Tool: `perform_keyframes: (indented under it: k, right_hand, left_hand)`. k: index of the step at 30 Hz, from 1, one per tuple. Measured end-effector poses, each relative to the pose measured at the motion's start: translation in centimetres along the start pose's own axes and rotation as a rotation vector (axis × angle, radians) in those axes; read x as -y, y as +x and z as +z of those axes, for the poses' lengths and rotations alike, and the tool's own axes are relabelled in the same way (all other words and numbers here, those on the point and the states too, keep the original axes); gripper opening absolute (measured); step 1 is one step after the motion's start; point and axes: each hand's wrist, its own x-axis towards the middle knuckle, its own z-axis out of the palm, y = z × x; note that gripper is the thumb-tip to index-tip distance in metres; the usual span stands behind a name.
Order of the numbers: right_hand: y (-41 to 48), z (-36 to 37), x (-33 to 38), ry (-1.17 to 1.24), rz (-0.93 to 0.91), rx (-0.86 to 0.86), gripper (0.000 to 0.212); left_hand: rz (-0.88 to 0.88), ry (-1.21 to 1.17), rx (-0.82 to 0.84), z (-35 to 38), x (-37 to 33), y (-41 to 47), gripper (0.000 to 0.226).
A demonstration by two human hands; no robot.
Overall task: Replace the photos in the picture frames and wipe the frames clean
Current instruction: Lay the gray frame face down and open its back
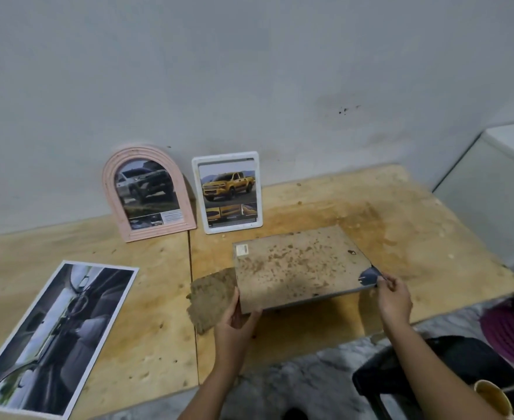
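Holding the stained brown rectangular frame back (298, 268) centre-right, you're gripping its near corner with your left hand (234, 322) while your right hand (393, 298) is pinching the blue photo corner (368, 275); ease it out slowly.

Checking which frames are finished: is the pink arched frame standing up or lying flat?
Standing: the pink arched frame leans upright against the wall, its base on the table, photo facing out.
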Motion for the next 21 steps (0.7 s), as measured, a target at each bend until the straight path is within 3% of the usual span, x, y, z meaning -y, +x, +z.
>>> perform_keyframes:
  k: [5, 7, 11, 13, 15, 18, 21]
  right_hand:
    - [2.1, 1.0, -0.7, -0.113, 0.029, 0.097, 0.03]
    - [3.2, 1.6, -0.7, -0.143, 0.008, 0.163, 0.032]
    - [3.4, 2.5, -1.5, -0.379, -0.191, 0.165, 0.025]
    - [2.8, 2.6, -2.0, -0.493, -0.335, 0.115, 0.014]
    - [2.0, 2.9, -1.8, -0.538, -0.353, 0.145, 0.004]
    - [1.3, 3.7, -1.2, -0.627, -0.235, 0.276, 0.016]
    - [1.6, 4.4, -0.2, -0.603, -0.054, 0.389, 0.067]
  left_hand:
    - [-0.075, 0.088, 0.063, 0.4, 1.4, 0.5, 0.07]
    - [-0.104, 0.109, 0.065, 0.6, 1.7, 0.9, 0.06]
    - [-0.039, 0.253, -0.025, 0.5, 2.1, 1.4, 0.043]
    - [0.062, 0.47, 0.025, 0.5, 2.1, 1.5, 0.054]
    - [0.108, 0.643, 0.096, 0.9, 2.4, 1.7, 0.08]
    - [0.101, 0.727, 0.109, 1.9, 3.5, 1.6, 0.106]
    - [0.106, 0.722, 0.042, 2.5, 4.1, 1.4, 0.104]
